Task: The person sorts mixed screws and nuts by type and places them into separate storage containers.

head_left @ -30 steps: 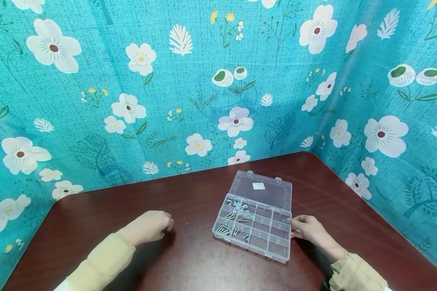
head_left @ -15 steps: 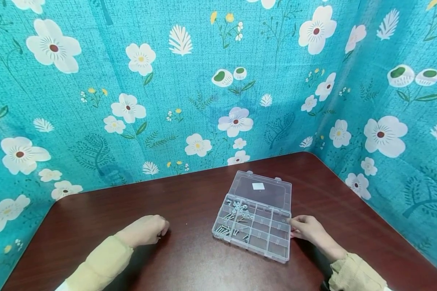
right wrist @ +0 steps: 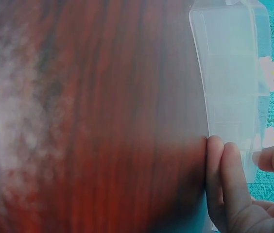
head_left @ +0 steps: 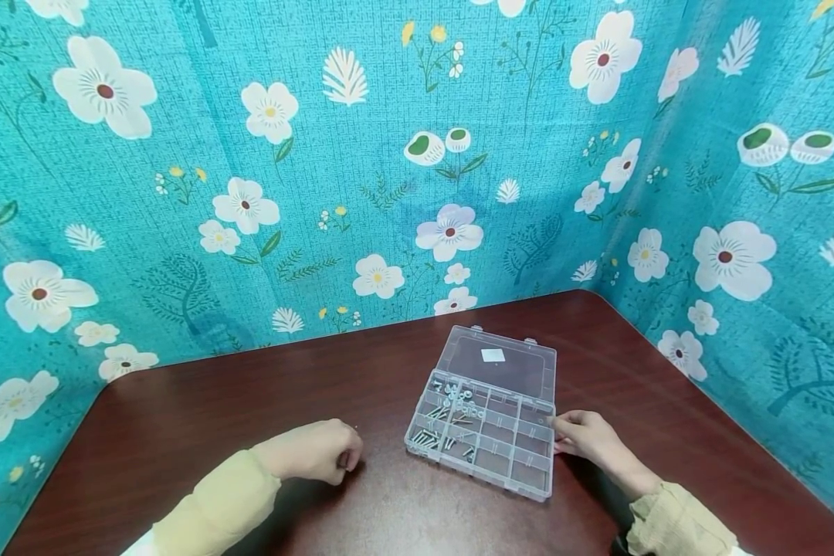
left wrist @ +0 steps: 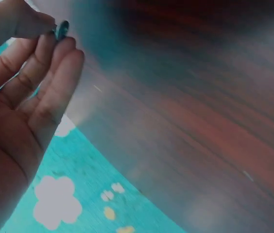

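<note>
A clear plastic compartment box (head_left: 530, 477) lies with its lid raised back on the table, and screws, nuts and other small fasteners (head_left: 427, 439) fill its left compartments. Left of it, my left hand (head_left: 323, 452) is low over the table. In the left wrist view, thumb and fingertips of that hand pinch a small round-headed metal screw (left wrist: 62, 30); its shank is mostly hidden. My right hand (head_left: 587, 439) holds the box by its right side. The right wrist view has two fingers (right wrist: 230, 170) against the box's side and the thumb at its edge.
The dark red-brown table (head_left: 250, 386) runs back to a blue flowered cloth (head_left: 306, 193), which also covers the right side. A white label (head_left: 493, 355) is on the box's lid (head_left: 521, 378). A tiny pale speck lies left of the box.
My left hand first drew slightly back to the left, then moved right toward the box, its fingers turning downward. The right hand and the box have stayed in place.
</note>
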Motion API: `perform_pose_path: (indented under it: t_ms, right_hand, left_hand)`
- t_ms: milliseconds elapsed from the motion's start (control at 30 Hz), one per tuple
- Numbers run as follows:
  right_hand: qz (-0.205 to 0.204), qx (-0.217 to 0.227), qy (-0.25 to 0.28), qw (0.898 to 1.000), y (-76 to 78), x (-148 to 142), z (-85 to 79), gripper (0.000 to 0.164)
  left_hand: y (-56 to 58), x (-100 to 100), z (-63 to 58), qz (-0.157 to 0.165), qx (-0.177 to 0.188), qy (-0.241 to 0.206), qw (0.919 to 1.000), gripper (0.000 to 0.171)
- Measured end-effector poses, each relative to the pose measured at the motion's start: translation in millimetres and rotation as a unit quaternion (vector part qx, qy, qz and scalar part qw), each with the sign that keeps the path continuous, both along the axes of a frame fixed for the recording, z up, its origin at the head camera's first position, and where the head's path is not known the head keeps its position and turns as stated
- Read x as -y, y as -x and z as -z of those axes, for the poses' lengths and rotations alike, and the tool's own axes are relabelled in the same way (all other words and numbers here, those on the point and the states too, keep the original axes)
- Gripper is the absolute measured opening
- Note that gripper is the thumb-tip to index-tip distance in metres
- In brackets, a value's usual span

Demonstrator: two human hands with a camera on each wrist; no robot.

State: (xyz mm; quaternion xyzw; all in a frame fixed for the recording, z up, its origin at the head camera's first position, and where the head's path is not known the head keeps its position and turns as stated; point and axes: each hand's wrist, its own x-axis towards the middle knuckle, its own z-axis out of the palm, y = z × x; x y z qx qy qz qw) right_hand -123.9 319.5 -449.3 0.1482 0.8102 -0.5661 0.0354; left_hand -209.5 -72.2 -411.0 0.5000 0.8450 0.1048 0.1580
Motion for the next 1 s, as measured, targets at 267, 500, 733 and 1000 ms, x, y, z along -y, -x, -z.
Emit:
perform_pose_path:
  t_ms: [267,500,733,1000]
  right_hand:
    - [0.003,0.002,0.000,1.000,-0.3,0.5,-1.1,0.036]
    - [0.003,0.001,0.008,1.000,0.1,0.5,0.2,0.036]
    - [0.006,0.002,0.004,1.000,0.6,-0.3,0.6,0.036]
    - [0.006,0.005,0.009,1.000,0.5,0.6,0.8,0.036]
  left_hand:
    - [-6.0,-45.8,-6.2,0.031,0.087,-0.058,0.9941,0.019]
    - [-7.6,-79.7,-4.9,0.002,0.105,-0.089,0.9904,0.017]
    - [-7.0,-105.3,-1.2,-0.067,0.146,-0.168,0.9726,0.012]
    - [-8.9,-123.7,6.1,-0.124,0.135,-0.206,0.9612,0.006]
